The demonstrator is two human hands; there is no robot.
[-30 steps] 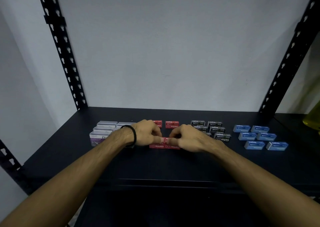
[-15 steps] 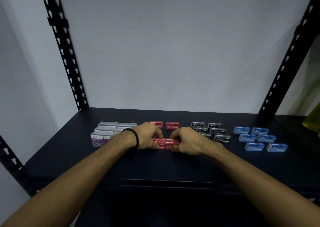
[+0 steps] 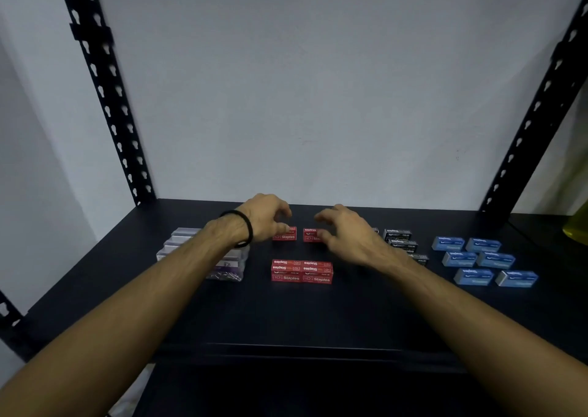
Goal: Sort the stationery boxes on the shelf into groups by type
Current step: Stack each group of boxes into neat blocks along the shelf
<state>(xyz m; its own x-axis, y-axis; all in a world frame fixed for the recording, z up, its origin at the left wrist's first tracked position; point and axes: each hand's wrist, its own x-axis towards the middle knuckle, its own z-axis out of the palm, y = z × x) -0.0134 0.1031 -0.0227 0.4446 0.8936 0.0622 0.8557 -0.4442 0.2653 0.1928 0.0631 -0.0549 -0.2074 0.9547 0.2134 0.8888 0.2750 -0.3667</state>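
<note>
Red staple boxes [image 3: 301, 271] — hands [image 3: 265, 217] above, spread

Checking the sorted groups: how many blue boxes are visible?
6 blue boxes, all at the shelf's right end in three rows of two: back, middle, front. None appear hidden.

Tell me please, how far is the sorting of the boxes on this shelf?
Mostly done: the purple-white boxes, black boxes and blue boxes each sit in their own group. In hand: the left hand and right hand reach, open, for two back red boxes. Left: joining them with the front red block.
</note>
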